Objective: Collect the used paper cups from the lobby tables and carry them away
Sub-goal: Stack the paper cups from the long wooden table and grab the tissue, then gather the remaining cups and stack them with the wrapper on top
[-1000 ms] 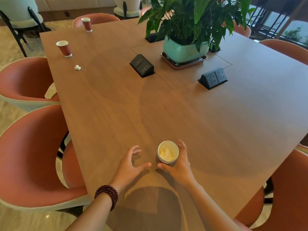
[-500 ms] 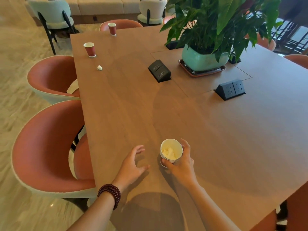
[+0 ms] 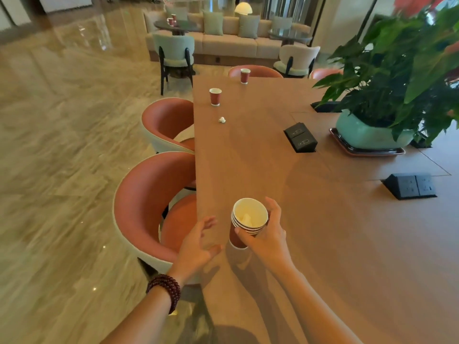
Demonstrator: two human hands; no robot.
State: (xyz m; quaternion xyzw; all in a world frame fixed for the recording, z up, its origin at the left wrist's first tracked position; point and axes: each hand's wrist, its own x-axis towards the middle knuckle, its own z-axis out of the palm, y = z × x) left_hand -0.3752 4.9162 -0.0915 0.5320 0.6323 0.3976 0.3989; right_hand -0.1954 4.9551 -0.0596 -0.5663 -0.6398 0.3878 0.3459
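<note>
Now that our right hand grips the stack of cups and has lifted it off the table, our open left hand can get the far cup.

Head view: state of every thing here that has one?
cup stack: nested, upright, wad inside, gripped by right hand
left hand: open, holds nothing
near cup: upright on table, untouched
far cup: upright at the table's far end
paper wad: crumpled, loose on the table
near socket box: popped up
far socket box: popped up
</note>
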